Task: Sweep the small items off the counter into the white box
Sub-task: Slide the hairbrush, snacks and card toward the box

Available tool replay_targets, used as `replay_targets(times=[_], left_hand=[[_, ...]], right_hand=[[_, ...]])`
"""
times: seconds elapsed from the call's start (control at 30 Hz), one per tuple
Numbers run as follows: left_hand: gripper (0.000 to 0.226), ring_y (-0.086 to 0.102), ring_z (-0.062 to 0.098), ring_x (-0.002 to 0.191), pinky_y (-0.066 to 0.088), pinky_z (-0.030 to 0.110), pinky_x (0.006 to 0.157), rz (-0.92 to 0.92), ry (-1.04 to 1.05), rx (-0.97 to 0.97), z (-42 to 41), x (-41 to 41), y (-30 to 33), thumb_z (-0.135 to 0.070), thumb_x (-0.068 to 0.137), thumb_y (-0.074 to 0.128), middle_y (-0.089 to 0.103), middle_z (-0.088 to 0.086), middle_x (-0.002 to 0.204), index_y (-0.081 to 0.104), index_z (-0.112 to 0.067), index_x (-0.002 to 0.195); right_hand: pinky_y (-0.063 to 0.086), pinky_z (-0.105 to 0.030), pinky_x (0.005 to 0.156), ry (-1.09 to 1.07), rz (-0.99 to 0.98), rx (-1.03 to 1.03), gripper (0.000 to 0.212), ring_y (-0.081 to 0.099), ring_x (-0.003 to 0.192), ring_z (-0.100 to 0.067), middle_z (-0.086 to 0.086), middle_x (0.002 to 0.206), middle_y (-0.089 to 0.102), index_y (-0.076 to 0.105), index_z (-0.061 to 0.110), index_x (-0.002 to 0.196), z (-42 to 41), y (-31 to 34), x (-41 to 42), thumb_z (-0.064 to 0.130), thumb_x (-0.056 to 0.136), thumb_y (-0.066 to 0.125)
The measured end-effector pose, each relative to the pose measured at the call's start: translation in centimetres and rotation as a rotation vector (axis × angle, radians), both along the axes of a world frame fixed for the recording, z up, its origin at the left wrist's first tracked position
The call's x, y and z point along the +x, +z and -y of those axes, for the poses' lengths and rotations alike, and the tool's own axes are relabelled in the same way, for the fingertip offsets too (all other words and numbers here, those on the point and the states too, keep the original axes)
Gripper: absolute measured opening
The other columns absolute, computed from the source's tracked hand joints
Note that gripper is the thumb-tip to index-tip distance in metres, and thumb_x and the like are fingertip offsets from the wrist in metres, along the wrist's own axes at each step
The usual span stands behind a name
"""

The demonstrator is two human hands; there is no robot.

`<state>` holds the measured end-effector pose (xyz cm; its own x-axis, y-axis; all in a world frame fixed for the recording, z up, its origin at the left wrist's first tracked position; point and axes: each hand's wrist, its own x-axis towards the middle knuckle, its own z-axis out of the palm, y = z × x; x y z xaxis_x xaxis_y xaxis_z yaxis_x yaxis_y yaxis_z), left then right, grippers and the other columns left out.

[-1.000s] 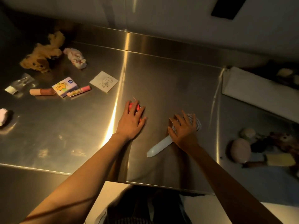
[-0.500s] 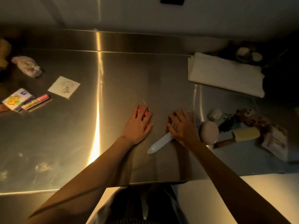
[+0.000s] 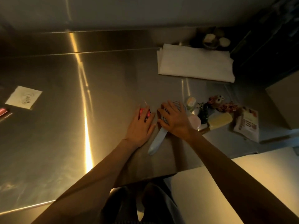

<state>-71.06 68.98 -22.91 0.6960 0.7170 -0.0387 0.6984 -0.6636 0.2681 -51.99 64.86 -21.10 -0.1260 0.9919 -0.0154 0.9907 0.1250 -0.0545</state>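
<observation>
On the steel counter [image 3: 64,126] my left hand [image 3: 140,126] lies flat with straight fingers over a small red item [image 3: 143,112], which shows between the fingers. Beside it my right hand [image 3: 174,118] rests palm down with spread fingers on the head of a white hairbrush [image 3: 157,141]; the handle points toward me. Just right of that hand sits a heap: a pink round item [image 3: 195,121], a pale tube [image 3: 191,102], a dark object [image 3: 203,114], a yellow block [image 3: 220,120], a small plush toy [image 3: 216,100] and a printed packet [image 3: 247,125]. A white surface, perhaps the white box [image 3: 202,191], lies below the counter's front edge at the right.
A folded white cloth [image 3: 194,63] lies at the back right, with round pale objects [image 3: 216,40] behind it. A white card with a drawing [image 3: 23,97] and a pink stick [image 3: 3,111] sit at the far left. A brown carton [image 3: 286,101] stands at the right edge.
Both hands slid right across the counter, carrying the red item and the hairbrush up to the heap of items. The view turned right; the left-side items left the frame.
</observation>
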Motion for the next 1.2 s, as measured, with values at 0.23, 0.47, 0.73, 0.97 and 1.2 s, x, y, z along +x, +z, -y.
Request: replay_targets(times=[0.23, 0.47, 0.73, 0.97, 1.2], left_hand=[[0.062, 0.02, 0.044, 0.14, 0.017, 0.051, 0.117, -0.026, 0.03, -0.016, 1.1, 2.7, 0.3, -0.046, 0.098, 0.015, 0.032, 0.021, 0.15, 0.042, -0.011, 0.141], [0.07, 0.024, 0.036, 0.141, 0.015, 0.053, 0.116, -0.06, 0.002, -0.017, 1.3, 4.5, 0.4, -0.048, 0.098, -0.002, 0.032, 0.02, 0.15, 0.036, -0.011, 0.144], [0.056, 0.035, 0.038, 0.135, 0.019, 0.046, 0.113, 0.09, 0.09, 0.025, 0.7, 1.9, 2.7, -0.042, 0.097, 0.026, 0.042, 0.02, 0.144, 0.048, -0.01, 0.136], [0.053, 0.048, 0.039, 0.124, 0.035, 0.049, 0.106, 0.078, 0.349, 0.146, -2.4, -7.9, 4.9, -0.038, 0.094, 0.03, 0.054, 0.023, 0.132, 0.057, -0.004, 0.124], [0.059, 0.04, 0.037, 0.131, 0.027, 0.05, 0.112, 0.042, 0.64, 0.198, -3.4, -20.0, 6.5, -0.044, 0.097, 0.021, 0.049, 0.019, 0.138, 0.054, -0.008, 0.13]], right_hand=[[-0.006, -0.053, 0.113, -0.012, 0.027, -0.019, 0.056, 0.021, 0.143, -0.031, -0.012, 0.151, 0.034, 0.044, 0.015, 0.14, -0.2, 0.2, 2.8, 0.047, 0.095, 0.032], [-0.009, -0.049, 0.113, -0.02, -0.002, -0.029, 0.053, 0.018, 0.144, -0.029, -0.011, 0.152, 0.032, 0.042, 0.017, 0.141, -0.8, 0.3, 4.0, 0.046, 0.098, 0.037], [0.012, -0.05, 0.115, -0.095, -0.141, 0.071, 0.062, 0.027, 0.14, -0.031, -0.014, 0.148, 0.039, 0.047, 0.012, 0.137, -0.7, 2.9, 0.6, 0.048, 0.095, 0.019], [0.044, -0.05, 0.096, -0.039, -0.307, 0.283, 0.042, 0.06, 0.107, -0.037, -0.021, 0.112, 0.064, 0.064, 0.002, 0.113, -4.2, 4.7, -8.9, 0.027, 0.091, 0.039], [0.043, -0.039, 0.096, 0.142, -0.368, 0.288, 0.036, 0.06, 0.103, -0.029, -0.012, 0.108, 0.066, 0.065, 0.008, 0.11, -7.8, 4.8, -21.4, 0.027, 0.091, 0.041]])
